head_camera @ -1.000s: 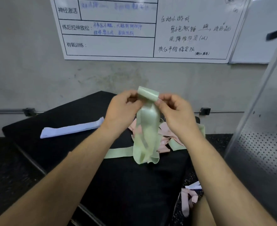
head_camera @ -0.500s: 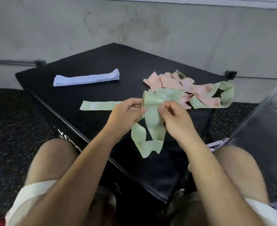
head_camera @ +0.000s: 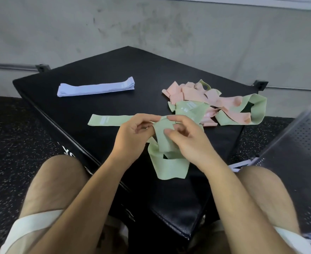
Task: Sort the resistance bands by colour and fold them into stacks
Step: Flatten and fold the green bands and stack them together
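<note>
Black padded platform (head_camera: 114, 74) before a grey wall (head_camera: 151, 24). Upper left: folded pale-blue stack (head_camera: 96, 87). Centre left: flat green band (head_camera: 105, 120). Centre: left hand (head_camera: 132, 138) and right hand (head_camera: 191, 143) both pinch the looped green band (head_camera: 169, 169), its lower end resting on the platform. Upper right: unsorted pink-and-green heap (head_camera: 215, 105).

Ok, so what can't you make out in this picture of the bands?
Head view, blue stack: layers too thin to count.
Head view, flat green band: its print is too small to read.
Head view, tangled pile: pink and green bands overlap, hiding their number.
Head view, held green band: left hand and right hand cover its folded end.
</note>
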